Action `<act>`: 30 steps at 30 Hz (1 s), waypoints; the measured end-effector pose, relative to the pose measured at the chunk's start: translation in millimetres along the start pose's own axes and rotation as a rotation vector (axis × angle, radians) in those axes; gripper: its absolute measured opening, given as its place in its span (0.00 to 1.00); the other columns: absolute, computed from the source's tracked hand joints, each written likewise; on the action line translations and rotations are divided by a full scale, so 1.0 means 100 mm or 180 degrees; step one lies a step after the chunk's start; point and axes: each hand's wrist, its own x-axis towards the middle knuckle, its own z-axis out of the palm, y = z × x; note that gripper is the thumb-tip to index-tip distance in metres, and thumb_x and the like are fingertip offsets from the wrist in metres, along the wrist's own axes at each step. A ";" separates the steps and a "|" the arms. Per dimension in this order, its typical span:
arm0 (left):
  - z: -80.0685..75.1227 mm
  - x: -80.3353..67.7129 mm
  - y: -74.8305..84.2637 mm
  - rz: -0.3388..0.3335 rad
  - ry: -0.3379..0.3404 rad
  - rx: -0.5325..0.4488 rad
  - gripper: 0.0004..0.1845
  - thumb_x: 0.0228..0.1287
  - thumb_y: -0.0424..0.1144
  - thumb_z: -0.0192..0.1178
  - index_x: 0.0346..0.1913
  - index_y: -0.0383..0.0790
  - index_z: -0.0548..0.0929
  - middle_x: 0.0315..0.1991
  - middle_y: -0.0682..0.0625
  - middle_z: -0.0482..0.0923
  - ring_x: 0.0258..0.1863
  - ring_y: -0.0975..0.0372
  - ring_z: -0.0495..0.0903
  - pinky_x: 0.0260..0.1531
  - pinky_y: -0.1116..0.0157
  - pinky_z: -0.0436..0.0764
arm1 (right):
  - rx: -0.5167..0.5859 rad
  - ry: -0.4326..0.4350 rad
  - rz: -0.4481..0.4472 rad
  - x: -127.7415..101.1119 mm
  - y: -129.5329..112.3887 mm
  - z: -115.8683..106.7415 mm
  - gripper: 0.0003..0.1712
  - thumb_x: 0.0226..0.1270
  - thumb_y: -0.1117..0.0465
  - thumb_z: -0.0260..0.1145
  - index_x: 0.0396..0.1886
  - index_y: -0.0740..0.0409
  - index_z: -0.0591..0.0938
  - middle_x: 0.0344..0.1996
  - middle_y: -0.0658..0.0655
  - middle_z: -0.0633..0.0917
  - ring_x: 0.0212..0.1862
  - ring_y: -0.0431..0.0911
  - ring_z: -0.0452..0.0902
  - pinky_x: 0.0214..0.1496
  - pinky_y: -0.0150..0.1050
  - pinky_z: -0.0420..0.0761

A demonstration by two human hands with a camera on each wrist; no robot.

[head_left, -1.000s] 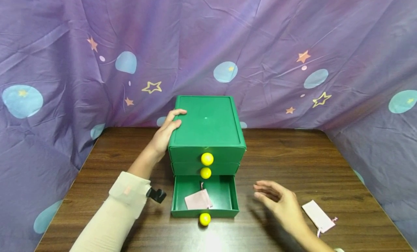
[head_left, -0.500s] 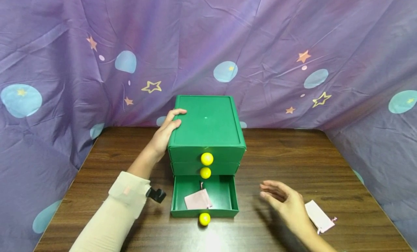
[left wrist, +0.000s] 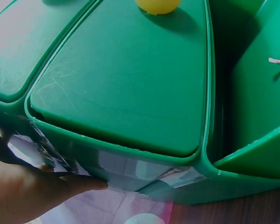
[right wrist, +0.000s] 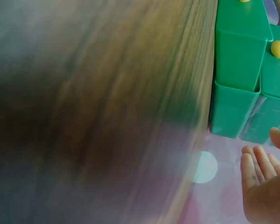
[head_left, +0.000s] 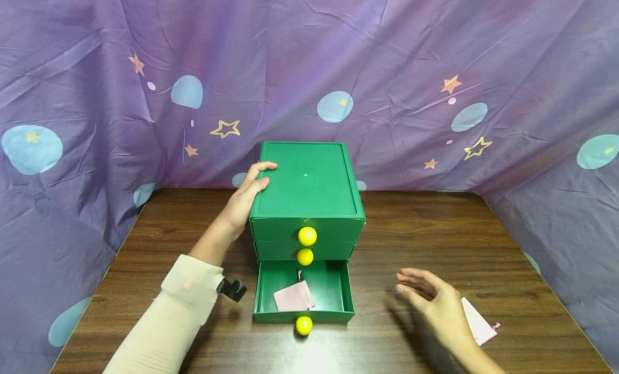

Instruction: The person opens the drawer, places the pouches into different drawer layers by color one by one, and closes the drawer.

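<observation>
My left hand (head_left: 242, 202) rests against the left side of a green drawer cabinet (head_left: 307, 180), its fingertips over the top edge. In the left wrist view, one digit of that hand (left wrist: 32, 189) lies along the cabinet's side wall. The bottom drawer (head_left: 333, 288) is pulled out, and a pale pink drawstring pouch (head_left: 294, 297) lies inside it. My right hand (head_left: 437, 304) hovers over the table to the right of the drawer, fingers loosely bent and holding nothing. A second drawstring pouch (head_left: 479, 326), whitish pink, lies behind that hand, partly hidden by it.
The two upper drawers are closed, each with a yellow ball knob (head_left: 307, 236). A third yellow knob (head_left: 303, 325) is on the open drawer's front. The dark wooden table (head_left: 416, 223) ends at a purple cloth backdrop (head_left: 290, 67) with stars.
My right hand has moved to the right, away from the drawer, and now covers more of the pouch on the table. My left hand, the cabinet and both pouches have stayed put.
</observation>
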 end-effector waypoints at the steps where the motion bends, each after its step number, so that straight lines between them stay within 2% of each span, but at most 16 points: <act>1: 0.00 0.00 0.00 -0.0001 -0.0001 0.0000 0.24 0.80 0.38 0.35 0.74 0.39 0.62 0.77 0.42 0.53 0.69 0.49 0.57 0.69 0.50 0.56 | -0.0022 0.0003 0.0008 0.00 0.01 -0.01 0.20 0.58 0.74 0.76 0.52 0.68 0.84 0.44 0.64 0.90 0.45 0.35 0.87 0.48 0.26 0.81; 10: 0.00 0.00 0.01 0.0004 -0.0022 0.0020 0.24 0.80 0.39 0.35 0.74 0.40 0.62 0.77 0.43 0.52 0.70 0.48 0.56 0.70 0.47 0.55 | -0.0199 0.0013 0.0151 -0.02 0.06 -0.11 0.20 0.61 0.70 0.76 0.53 0.67 0.84 0.46 0.62 0.90 0.46 0.33 0.86 0.49 0.24 0.80; 16: -0.01 -0.01 0.01 -0.0026 -0.0023 0.0033 0.24 0.80 0.39 0.35 0.74 0.41 0.62 0.77 0.43 0.52 0.70 0.48 0.56 0.70 0.46 0.55 | -0.0177 0.0056 0.0230 -0.04 0.08 -0.15 0.20 0.62 0.70 0.75 0.54 0.66 0.84 0.47 0.64 0.89 0.46 0.33 0.86 0.49 0.24 0.80; 30: 0.00 -0.01 0.01 -0.0030 -0.0005 0.0041 0.24 0.80 0.39 0.36 0.74 0.41 0.62 0.78 0.43 0.51 0.72 0.48 0.54 0.71 0.45 0.53 | -0.0342 0.0170 0.0257 -0.07 0.12 -0.26 0.21 0.61 0.69 0.77 0.54 0.64 0.84 0.46 0.62 0.90 0.45 0.30 0.85 0.48 0.21 0.79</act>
